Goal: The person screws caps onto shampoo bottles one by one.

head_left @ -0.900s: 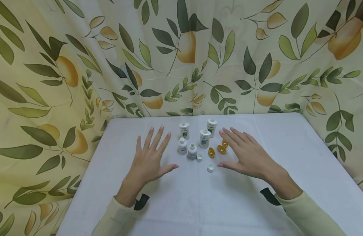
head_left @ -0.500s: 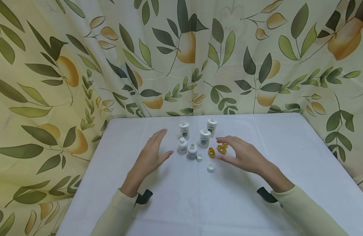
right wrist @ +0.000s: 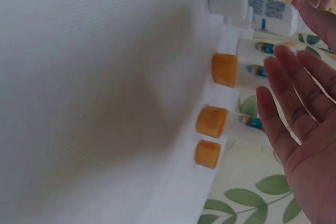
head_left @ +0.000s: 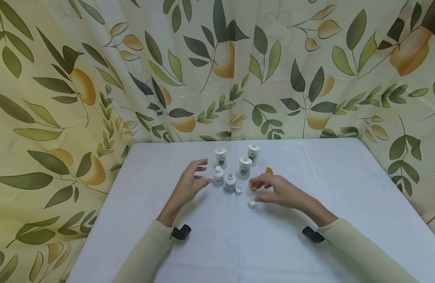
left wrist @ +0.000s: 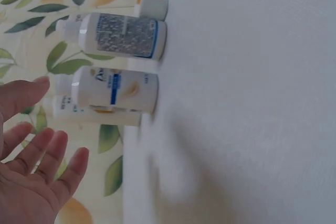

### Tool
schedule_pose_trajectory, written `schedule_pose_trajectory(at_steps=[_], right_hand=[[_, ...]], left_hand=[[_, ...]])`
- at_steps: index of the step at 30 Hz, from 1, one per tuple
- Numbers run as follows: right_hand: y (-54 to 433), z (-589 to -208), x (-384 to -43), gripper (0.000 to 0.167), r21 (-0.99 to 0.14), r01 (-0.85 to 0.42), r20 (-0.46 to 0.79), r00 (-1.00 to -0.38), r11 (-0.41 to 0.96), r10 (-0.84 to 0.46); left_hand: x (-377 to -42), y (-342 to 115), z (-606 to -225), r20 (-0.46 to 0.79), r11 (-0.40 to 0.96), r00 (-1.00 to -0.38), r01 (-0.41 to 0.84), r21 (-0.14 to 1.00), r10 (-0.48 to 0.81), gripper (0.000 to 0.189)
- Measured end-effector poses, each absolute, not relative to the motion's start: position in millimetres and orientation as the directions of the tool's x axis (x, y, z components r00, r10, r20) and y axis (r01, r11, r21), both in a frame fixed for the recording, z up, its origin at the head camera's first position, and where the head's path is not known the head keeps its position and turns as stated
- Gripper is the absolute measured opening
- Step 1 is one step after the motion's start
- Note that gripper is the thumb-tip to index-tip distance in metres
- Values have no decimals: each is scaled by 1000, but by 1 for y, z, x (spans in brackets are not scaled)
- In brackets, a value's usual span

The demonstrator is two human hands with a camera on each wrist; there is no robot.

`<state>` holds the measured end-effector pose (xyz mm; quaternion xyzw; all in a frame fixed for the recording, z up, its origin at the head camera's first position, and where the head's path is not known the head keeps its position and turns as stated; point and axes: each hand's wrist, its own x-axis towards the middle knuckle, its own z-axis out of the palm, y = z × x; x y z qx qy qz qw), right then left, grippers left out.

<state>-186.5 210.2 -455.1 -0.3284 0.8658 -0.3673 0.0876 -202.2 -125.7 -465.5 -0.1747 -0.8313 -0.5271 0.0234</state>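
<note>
In the head view my left hand [head_left: 189, 181] hovers just left of a small white bottle [head_left: 219, 177], its fingers relaxed and holding nothing. A second small bottle [head_left: 230, 183], labelled in grey, stands right beside it with an uncapped neck. My right hand [head_left: 282, 191] hangs over the yellow-orange caps [right wrist: 224, 70], partly hiding them in the head view. Its thumb tip appears close to a loose white cap [head_left: 251, 203]; whether they touch I cannot tell. Another white cap [head_left: 238, 190] lies by the grey-labelled bottle. The right wrist view shows that hand's fingers relaxed, with no object in them.
Three taller white bottles stand behind: one at the left [head_left: 221, 157], one in the middle [head_left: 244, 168] and one farther back [head_left: 253, 154]. A white cloth [head_left: 217, 243] covers the table. A leaf-and-fruit patterned curtain [head_left: 132, 78] hangs behind and at the sides.
Both hands, spread wide at first, have drawn in their fingers and turned inward. The left hand came nearer the small bottles; the right moved left over the orange caps. Bottles and caps stayed put.
</note>
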Motion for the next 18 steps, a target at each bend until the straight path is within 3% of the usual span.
schedule_pose_trajectory(at_steps=[8,18], right_hand=[[208,-472,-190,49,-691,-490,18,-747,532,-665],[203,-486,-193,42,-699,-493,-16,-713,518,-701]], left_hand=[[-214,-114,-484,124,258,-956,194,946,265,62],[-225,-105,-499,81,189,-947,145,971,312,60]])
